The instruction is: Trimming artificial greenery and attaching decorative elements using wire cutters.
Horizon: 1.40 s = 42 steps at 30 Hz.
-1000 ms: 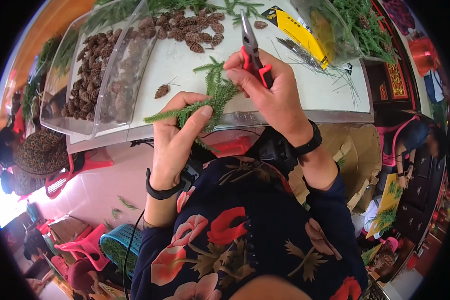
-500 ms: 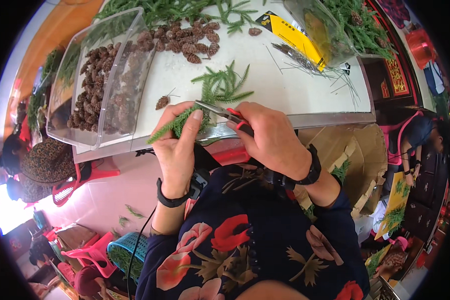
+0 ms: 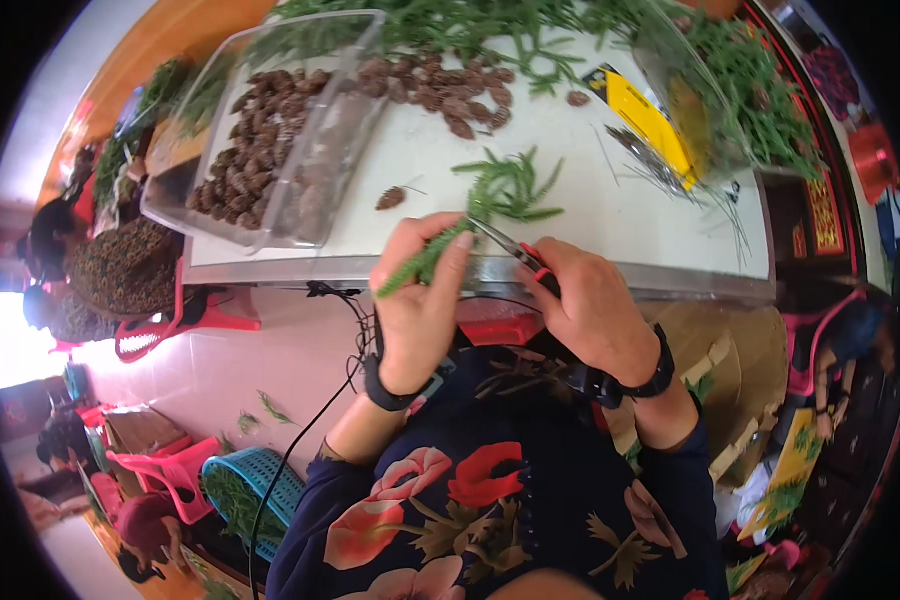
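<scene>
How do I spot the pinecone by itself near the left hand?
On the white table, look between the clear box and the left hand. The lone pinecone lies there, a thin wire beside it, apart from the piled cones.

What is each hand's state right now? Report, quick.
Left hand: closed, holding a green sprig.
Right hand: closed, holding pliers by their handles.

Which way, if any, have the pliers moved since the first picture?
Yes: the pliers came down the picture, tip now much nearer the table's near edge.
</scene>
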Available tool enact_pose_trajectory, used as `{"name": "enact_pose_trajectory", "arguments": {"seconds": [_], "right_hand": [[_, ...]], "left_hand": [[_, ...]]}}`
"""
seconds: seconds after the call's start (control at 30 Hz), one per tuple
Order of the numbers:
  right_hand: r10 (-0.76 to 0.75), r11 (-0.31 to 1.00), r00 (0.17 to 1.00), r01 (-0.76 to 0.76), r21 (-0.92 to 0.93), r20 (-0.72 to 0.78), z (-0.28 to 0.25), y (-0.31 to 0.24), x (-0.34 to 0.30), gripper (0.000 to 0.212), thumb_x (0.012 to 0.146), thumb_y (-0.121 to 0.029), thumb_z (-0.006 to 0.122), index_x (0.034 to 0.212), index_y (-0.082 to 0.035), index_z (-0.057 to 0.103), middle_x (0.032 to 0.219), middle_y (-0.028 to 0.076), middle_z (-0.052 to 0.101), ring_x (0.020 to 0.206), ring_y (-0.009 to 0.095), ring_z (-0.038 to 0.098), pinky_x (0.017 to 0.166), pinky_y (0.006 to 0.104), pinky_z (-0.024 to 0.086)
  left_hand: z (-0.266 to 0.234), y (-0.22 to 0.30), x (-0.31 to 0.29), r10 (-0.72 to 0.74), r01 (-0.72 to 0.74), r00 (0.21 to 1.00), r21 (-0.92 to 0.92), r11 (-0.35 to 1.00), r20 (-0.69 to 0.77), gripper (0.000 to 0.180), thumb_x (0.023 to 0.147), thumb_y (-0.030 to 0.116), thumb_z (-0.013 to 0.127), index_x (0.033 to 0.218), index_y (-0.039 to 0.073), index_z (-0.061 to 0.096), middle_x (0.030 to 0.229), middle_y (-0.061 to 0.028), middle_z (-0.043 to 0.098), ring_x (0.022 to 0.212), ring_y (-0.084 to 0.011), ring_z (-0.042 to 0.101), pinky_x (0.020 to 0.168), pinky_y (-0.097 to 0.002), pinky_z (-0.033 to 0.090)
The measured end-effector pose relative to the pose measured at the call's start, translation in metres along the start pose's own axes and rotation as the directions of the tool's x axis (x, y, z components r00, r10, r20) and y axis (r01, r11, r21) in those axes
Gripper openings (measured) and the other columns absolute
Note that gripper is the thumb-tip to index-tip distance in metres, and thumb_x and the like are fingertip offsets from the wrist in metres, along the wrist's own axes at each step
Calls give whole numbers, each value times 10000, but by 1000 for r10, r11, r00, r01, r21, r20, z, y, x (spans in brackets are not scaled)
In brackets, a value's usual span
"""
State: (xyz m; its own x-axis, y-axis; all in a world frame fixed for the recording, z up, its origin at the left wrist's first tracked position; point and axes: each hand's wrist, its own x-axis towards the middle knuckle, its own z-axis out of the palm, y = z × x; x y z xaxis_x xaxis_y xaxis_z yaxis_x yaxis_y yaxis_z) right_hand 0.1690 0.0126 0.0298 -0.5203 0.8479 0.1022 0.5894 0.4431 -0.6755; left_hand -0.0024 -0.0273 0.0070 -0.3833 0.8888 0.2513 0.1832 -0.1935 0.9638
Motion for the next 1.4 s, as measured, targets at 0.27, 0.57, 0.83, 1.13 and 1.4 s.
{"name": "enact_pose_trajectory", "arguments": {"seconds": [0.27, 0.57, 0.83, 1.13, 1.4], "right_hand": [[58, 998, 994, -61, 24, 87, 0, -10, -3, 167, 884, -123, 611, 939, 24, 555, 825, 239, 600, 786, 441, 575, 655, 445, 455], [-41, 999, 997, 39, 23, 64, 8, -19, 21, 163, 883, -101, 605, 977, 24, 558, 824, 218, 605, 770, 407, 602, 658, 411, 474], [-172, 980, 984, 175, -89, 49, -3, -14, 31, 181, 859, -44, 604, 1016, 31, 556, 878, 206, 575, 746, 380, 580, 651, 385, 465], [-249, 950, 967, 256, -180, 61, -24, 13, 30, 265, 837, -42, 547, 1096, 12, 539, 994, 212, 535, 919, 413, 533, 780, 441, 443], [-417, 907, 906, 409, -99, -79, -1, 26, 46, 485, 672, 98, 565, 1141, -26, 557, 1011, 156, 589, 930, 384, 563, 795, 414, 483]], "left_hand": [[-12, -2, -1, 527, -483, 848, 507, 714, 64, 209, 761, -48, 687, 962, 4, 659, 804, -132, 630, 707, -244, 610, 666, -266, 456], [-20, -4, 5, 223, -200, 974, 304, 931, -43, 156, 829, 5, 686, 980, -2, 646, 801, -89, 636, 735, -126, 582, 674, -225, 447], [-28, 6, 7, -101, 112, 993, -197, 974, 68, 146, 880, 46, 659, 1007, -16, 624, 825, -11, 623, 779, -53, 534, 677, -220, 454], [-14, -4, 11, -271, 608, 762, -506, 612, 588, 196, 916, 182, 655, 1052, 43, 627, 860, 21, 616, 793, -51, 548, 705, -213, 455], [-25, 7, 24, -456, 727, 686, -516, 452, 567, 220, 941, 157, 600, 1136, 58, 575, 852, 9, 609, 657, -43, 504, 582, -186, 401]]}}
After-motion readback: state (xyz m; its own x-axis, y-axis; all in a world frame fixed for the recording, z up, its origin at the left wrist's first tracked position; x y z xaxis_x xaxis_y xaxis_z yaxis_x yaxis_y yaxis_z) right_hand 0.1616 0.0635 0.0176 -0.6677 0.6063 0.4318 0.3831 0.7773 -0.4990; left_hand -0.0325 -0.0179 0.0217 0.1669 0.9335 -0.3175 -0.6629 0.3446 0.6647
